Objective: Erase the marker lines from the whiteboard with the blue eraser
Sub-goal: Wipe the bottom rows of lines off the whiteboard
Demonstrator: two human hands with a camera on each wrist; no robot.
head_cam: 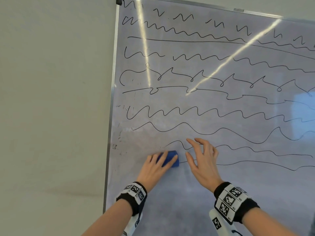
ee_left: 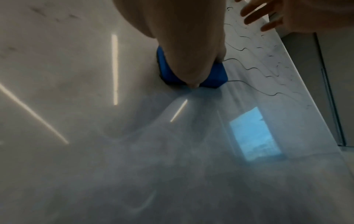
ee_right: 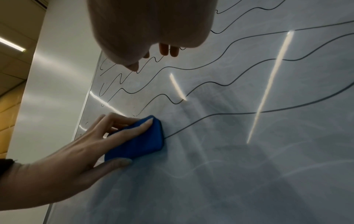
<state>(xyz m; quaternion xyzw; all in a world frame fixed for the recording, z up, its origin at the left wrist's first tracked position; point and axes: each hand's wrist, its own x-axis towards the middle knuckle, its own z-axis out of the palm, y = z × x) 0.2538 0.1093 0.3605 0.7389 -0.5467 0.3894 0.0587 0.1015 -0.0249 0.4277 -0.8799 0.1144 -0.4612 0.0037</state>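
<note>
The whiteboard hangs on the wall, covered in rows of black wavy marker lines. My left hand grips the blue eraser flat against the board's lower left, fingers over its back and thumb at its lower edge. The eraser's right end meets the start of the lowest line. My right hand is spread just right of the eraser, over the two lowest lines, holding nothing.
The board's metal frame runs down the left side, with a bare pale wall beyond it. Below and left of the eraser the board shows grey smears without lines. Ceiling lights and a window reflect on the glossy surface.
</note>
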